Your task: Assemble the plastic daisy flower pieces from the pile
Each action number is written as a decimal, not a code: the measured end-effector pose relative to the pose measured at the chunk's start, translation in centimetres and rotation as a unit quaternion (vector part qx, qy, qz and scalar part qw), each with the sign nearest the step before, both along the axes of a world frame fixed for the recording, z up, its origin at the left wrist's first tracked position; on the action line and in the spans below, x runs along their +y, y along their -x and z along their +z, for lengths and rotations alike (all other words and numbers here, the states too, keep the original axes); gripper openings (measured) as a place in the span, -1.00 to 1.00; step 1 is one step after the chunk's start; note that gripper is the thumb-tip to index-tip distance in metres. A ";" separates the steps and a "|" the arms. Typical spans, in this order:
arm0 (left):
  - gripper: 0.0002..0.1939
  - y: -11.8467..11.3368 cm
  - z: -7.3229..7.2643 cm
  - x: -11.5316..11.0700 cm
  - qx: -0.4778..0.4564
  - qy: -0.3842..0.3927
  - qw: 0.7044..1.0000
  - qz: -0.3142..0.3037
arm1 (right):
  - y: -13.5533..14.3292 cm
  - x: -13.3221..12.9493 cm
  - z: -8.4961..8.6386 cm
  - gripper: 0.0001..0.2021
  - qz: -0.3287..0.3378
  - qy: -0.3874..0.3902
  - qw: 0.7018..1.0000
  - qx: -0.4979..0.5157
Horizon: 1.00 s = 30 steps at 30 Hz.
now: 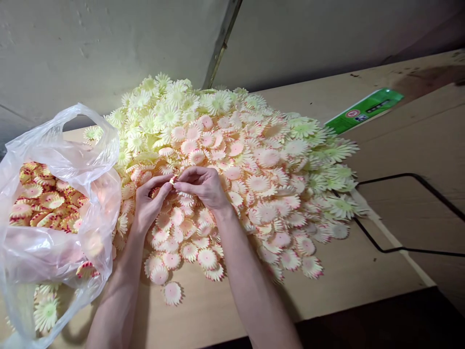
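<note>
Both hands meet over a large heap of flower-shaped petal discs, pale green toward the back and pink-tipped in front. My left hand pinches a small petal disc, cream with red tips, between thumb and forefinger. Facing it, my right hand has its thumb and finger closed on the same small piece. The piece looks folded or curled, and the fingertips cover most of it. To the left, a translucent plastic bag stands with its mouth spread, holding many red-tipped petal pieces.
Behind the heap rises a grey wall. A green printed packet lies at the back right of the wooden table. A black wire frame sits on the right. Loose petal discs lie near the front edge.
</note>
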<state>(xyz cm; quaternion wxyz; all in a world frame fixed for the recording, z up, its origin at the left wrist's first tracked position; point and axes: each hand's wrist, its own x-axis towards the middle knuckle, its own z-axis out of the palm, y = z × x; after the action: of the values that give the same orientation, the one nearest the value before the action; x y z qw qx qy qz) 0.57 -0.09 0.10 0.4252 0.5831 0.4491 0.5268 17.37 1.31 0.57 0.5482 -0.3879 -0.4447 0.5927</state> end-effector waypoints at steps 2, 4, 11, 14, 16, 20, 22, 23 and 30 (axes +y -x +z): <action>-0.74 -0.1 0.0 0.0 -0.003 0.004 1.000 -0.003 | 0.0 0.0 0.0 -0.69 -0.004 0.004 1.000 0.002; -0.73 -0.1 0.0 0.0 -0.004 0.005 1.000 -0.009 | 0.1 0.0 0.0 -0.68 -0.011 0.010 1.000 0.004; -0.70 -0.2 0.2 0.0 -0.001 0.002 1.000 -0.004 | 0.1 0.0 -0.1 -0.73 0.007 -0.001 1.000 0.015; -0.70 -0.2 0.3 0.0 -0.002 0.001 1.000 0.009 | 0.1 0.0 -0.1 -0.70 0.021 0.001 1.000 0.017; -0.70 -0.3 0.3 0.1 -0.003 -0.001 1.000 0.016 | 0.1 0.0 -0.2 -0.68 0.020 0.002 1.000 0.016; -0.74 -0.3 0.1 0.1 -0.010 -0.005 1.000 0.021 | 0.2 0.0 -0.2 -0.67 0.011 0.006 1.000 0.014; -0.73 -0.3 0.0 0.1 -0.014 0.000 1.000 0.022 | 0.2 0.0 -0.2 -0.68 0.005 0.007 1.000 0.015; -0.72 -0.3 0.0 0.1 -0.015 0.003 1.000 0.023 | 0.3 0.0 -0.2 -0.69 0.001 0.007 1.000 0.018; -0.72 -0.5 0.6 -0.1 -0.030 0.010 0.999 0.009 | 0.4 -0.1 0.2 -0.76 -0.039 -0.013 0.998 0.037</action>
<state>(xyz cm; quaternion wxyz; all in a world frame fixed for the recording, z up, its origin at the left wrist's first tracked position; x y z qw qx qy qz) 1.07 -0.16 0.74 0.4395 0.5591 0.4464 0.5430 16.96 1.26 0.73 0.5920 -0.3759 -0.4162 0.5788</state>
